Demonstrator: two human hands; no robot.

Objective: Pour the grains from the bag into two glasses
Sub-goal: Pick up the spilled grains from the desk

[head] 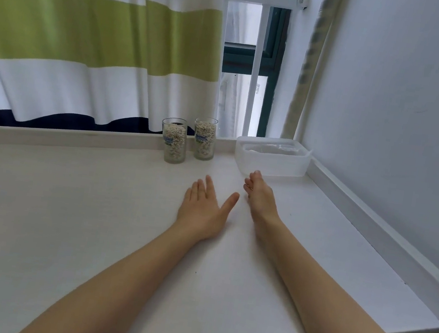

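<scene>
- Already both glasses hold grains: left glass (176, 141) nearly full, right glass (204, 139) full to the brim; they stand just beside each other at the table's back ledge.
- Bag: something clear and crumpled lies in the white tub (272, 157); probably it, cannot tell.
- Left hand (204, 209) flat on the table (63, 214), fingers spread, holding nothing.
- Right hand (260, 198) edge-on, fingers loosely together, empty, near the tub.
- Risks, as judged: a careless sweep tips the brimful glass; any topping-up spills grains.
</scene>
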